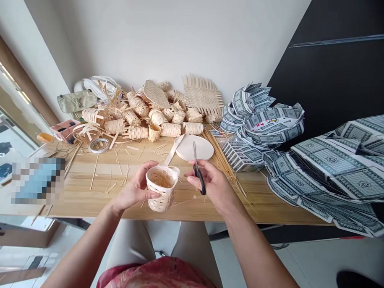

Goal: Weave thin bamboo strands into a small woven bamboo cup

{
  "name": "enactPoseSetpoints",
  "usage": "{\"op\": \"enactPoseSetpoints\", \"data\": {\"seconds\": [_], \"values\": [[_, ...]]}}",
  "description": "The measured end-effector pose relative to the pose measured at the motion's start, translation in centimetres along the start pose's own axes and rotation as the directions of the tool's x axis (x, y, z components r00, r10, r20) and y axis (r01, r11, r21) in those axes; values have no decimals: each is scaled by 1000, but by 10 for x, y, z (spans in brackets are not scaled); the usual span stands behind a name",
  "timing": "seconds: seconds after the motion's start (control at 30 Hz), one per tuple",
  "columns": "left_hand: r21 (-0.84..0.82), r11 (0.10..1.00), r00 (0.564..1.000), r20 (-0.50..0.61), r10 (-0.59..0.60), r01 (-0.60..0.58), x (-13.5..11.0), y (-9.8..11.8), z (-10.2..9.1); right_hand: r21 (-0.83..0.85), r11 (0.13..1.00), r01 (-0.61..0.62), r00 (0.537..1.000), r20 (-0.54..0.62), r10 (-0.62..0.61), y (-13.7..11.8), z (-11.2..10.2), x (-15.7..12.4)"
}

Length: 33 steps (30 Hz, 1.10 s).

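My left hand (134, 188) is wrapped round a small pale woven basket (161, 192), holding it upright just above the near edge of the wooden table (83, 195). A long flat strip (173, 151) sticks up and back from the basket's rim. My right hand (214, 184) grips black-handled scissors (197, 169), blades pointing up and away, just right of the basket's rim. The blades look nearly closed.
A heap of small woven baskets (149, 117) and a woven mat (202, 94) lie at the back. A white oval board (194, 147), tape roll (99, 145), thin sticks (223, 162) and loose strips sit mid-table. Folded playing-card bowls (268, 121) fill the right side.
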<state>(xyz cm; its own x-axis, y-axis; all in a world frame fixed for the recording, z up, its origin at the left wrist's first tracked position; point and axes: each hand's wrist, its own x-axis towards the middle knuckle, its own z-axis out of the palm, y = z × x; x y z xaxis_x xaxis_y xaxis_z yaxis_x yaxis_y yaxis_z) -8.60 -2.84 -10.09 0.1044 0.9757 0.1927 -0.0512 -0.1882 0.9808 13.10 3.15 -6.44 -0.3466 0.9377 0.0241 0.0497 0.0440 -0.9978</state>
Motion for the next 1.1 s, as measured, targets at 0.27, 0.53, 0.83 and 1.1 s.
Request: {"op": "enactPoseSetpoints", "data": {"seconds": [0.27, 0.53, 0.83, 1.1], "values": [[-17, 1000, 998, 59, 22, -21, -5, -24, -3, 261, 965, -22, 999, -37, 33, 9, 24, -10], [398, 911, 973, 229, 11, -104, 6, -11, -17, -47, 995, 92, 995, -33, -94, 20, 29, -8], [750, 572, 927, 147, 345, -332, 0, 32, 2, -7, 995, 101, 993, -56, -101, 14, 34, 4], [846, 481, 905, 2, 426, -228, -6, 12, 37, -41, 985, 166, 982, -87, -169, 10, 49, 5]]}}
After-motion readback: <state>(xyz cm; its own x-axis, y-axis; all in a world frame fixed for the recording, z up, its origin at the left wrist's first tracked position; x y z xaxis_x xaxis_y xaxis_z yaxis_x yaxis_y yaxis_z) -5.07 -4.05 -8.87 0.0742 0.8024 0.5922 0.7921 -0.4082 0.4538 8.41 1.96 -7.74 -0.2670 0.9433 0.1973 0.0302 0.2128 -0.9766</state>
